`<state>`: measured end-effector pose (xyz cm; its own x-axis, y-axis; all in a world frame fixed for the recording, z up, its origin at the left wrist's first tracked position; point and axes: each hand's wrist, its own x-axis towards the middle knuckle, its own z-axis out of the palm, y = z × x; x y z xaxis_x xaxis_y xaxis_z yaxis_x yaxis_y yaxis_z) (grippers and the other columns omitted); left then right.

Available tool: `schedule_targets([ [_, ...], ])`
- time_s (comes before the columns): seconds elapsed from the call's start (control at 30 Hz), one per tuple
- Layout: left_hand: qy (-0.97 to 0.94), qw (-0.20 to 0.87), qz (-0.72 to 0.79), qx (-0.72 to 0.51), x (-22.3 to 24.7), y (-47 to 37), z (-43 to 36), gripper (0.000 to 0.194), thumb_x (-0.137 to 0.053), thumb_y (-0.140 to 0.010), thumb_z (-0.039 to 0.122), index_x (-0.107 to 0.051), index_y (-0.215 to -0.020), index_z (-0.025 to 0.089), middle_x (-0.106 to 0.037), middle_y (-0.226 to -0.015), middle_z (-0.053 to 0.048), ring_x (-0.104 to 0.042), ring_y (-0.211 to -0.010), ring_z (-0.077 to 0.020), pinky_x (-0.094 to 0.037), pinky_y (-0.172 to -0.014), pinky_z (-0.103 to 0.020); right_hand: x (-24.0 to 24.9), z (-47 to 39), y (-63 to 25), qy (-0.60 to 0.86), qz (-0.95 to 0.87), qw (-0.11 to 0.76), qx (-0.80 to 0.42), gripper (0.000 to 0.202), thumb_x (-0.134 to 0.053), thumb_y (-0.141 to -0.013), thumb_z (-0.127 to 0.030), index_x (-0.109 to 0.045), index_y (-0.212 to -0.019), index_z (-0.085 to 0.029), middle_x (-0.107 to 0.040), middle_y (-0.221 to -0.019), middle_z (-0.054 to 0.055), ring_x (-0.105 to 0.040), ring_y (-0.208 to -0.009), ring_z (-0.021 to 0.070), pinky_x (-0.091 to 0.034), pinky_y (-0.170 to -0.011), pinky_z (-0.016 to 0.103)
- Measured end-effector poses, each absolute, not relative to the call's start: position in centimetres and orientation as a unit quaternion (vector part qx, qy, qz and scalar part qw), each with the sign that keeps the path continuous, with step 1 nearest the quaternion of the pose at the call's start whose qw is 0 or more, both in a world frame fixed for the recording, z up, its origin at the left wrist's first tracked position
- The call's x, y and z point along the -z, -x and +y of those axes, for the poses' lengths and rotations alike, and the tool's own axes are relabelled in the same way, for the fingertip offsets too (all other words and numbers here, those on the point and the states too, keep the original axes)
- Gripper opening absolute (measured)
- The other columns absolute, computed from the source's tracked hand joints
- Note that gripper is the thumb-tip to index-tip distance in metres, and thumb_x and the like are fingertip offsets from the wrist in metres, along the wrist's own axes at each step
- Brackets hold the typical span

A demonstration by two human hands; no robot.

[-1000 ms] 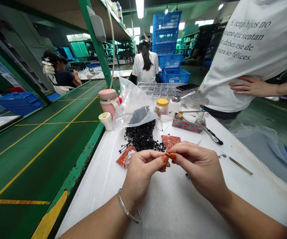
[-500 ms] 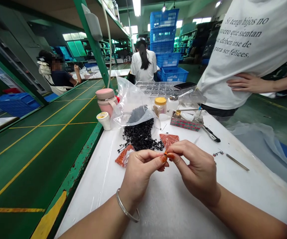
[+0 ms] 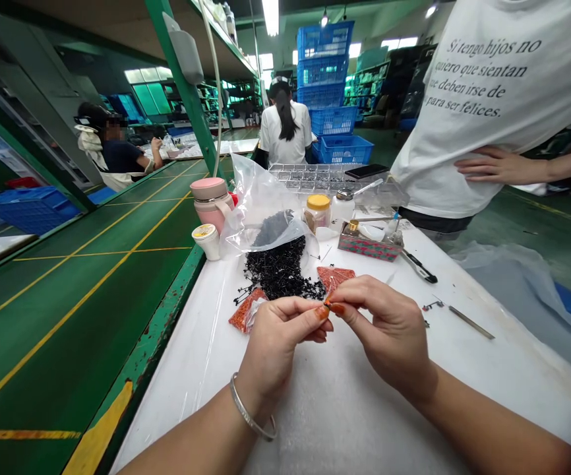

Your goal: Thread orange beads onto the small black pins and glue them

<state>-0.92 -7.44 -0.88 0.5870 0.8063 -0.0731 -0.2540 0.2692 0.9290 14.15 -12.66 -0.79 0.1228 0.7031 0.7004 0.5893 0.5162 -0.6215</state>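
Observation:
My left hand (image 3: 285,330) and my right hand (image 3: 389,330) meet fingertip to fingertip over the white table (image 3: 335,409). Both are closed in a pinch around a tiny dark piece (image 3: 327,303), mostly hidden by the fingers, so its kind does not show. Just beyond them lies a heap of small black stemmed parts (image 3: 280,267), spilling from a clear plastic bag (image 3: 250,198). A bag of small orange-red pieces (image 3: 246,310) rests left of the heap, and a second such bag (image 3: 333,274) sits right behind my fingertips.
A pink mug (image 3: 211,198), a white tub (image 3: 207,241), a yellow-lidded jar (image 3: 318,210) and a patterned box (image 3: 370,245) stand behind. A utility knife (image 3: 419,266) and a metal tool (image 3: 471,322) lie right. A green conveyor (image 3: 92,297) runs left; a person (image 3: 483,119) stands right.
My hands stay pinched together, with only a slight shift of the fingertips to the left. The things on the table lie as before.

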Motion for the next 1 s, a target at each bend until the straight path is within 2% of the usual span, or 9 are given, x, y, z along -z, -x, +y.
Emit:
schedule_targets([
  [0.17,-0.485,0.752,0.276,-0.350,0.72,1.05,-7.47,0.018,-0.074,-0.077,0.029,-0.072,-0.073,0.011,-0.066,-0.068,-0.004,-0.057,-0.063,-0.0087,-0.047,-0.062,-0.020,0.75,-12.84,-14.12,0.491,-0.669,0.557,-0.030,0.014,-0.063,-0.082,-0.006,-0.065,-0.085,-0.019,-0.065,-0.079,0.000,-0.059,-0.079,0.0106,-0.049,-0.073,0.026],
  [0.4,-0.482,0.761,0.277,-0.336,0.71,1.02,-7.34,0.020,-0.073,-0.077,0.030,-0.072,-0.072,0.011,-0.064,-0.066,-0.003,-0.056,-0.061,-0.0078,-0.047,-0.061,-0.019,0.73,-12.52,-14.16,0.487,-0.656,0.566,-0.110,0.009,-0.061,-0.086,-0.013,-0.065,-0.088,-0.021,-0.066,-0.083,-0.001,-0.059,-0.079,0.0101,-0.048,-0.071,0.024],
  [0.53,-0.505,0.738,0.281,-0.349,0.89,1.10,-7.13,0.018,-0.075,-0.077,0.029,-0.073,-0.088,0.015,-0.069,-0.084,-0.005,-0.062,-0.079,-0.0123,-0.050,-0.069,-0.022,0.64,-12.43,-14.40,0.505,-0.639,0.561,-0.148,0.007,-0.059,-0.088,-0.019,-0.065,-0.087,-0.022,-0.064,-0.082,-0.001,-0.058,-0.077,0.0102,-0.047,-0.065,0.023],
  [0.63,-0.525,0.686,0.298,-0.408,1.00,1.12,-7.00,0.027,-0.079,-0.073,0.026,-0.072,-0.099,0.021,-0.069,-0.096,-0.003,-0.062,-0.093,-0.0145,-0.051,-0.079,-0.024,0.55,-12.40,-14.48,0.524,-0.628,0.552,-0.161,0.009,-0.058,-0.089,-0.023,-0.066,-0.086,-0.022,-0.064,-0.080,0.000,-0.057,-0.074,0.0106,-0.045,-0.062,0.024],
  [0.73,-0.549,0.657,0.296,-0.423,1.13,1.01,-7.01,0.022,-0.079,-0.072,0.024,-0.073,-0.094,0.021,-0.070,-0.089,-0.002,-0.063,-0.086,-0.0132,-0.051,-0.079,-0.024,0.59,-12.48,-14.20,0.537,-0.629,0.541,-0.158,0.010,-0.061,-0.088,-0.023,-0.067,-0.081,-0.020,-0.063,-0.074,-0.001,-0.055,-0.068,0.0099,-0.043,-0.061,0.024],
  [0.83,-0.539,0.674,0.281,-0.419,1.24,0.88,-7.07,0.016,-0.079,-0.072,0.021,-0.074,-0.087,0.019,-0.071,-0.083,-0.001,-0.064,-0.079,-0.0121,-0.052,-0.074,-0.023,0.68,-12.61,-13.77,0.547,-0.609,0.548,-0.173,0.012,-0.063,-0.086,-0.025,-0.068,-0.077,-0.019,-0.062,-0.070,-0.001,-0.055,-0.065,0.0097,-0.043,-0.061,0.024],
  [1.0,-0.508,0.697,0.270,-0.427,1.23,1.06,-6.94,0.014,-0.079,-0.072,0.021,-0.073,-0.084,0.017,-0.071,-0.080,-0.001,-0.064,-0.075,-0.0112,-0.051,-0.072,-0.022,0.27,-12.78,-13.60,0.528,-0.569,0.569,-0.273,0.018,-0.060,-0.088,-0.032,-0.071,-0.083,-0.019,-0.065,-0.072,0.000,-0.058,-0.067,0.0106,-0.047,-0.061,0.024],
])
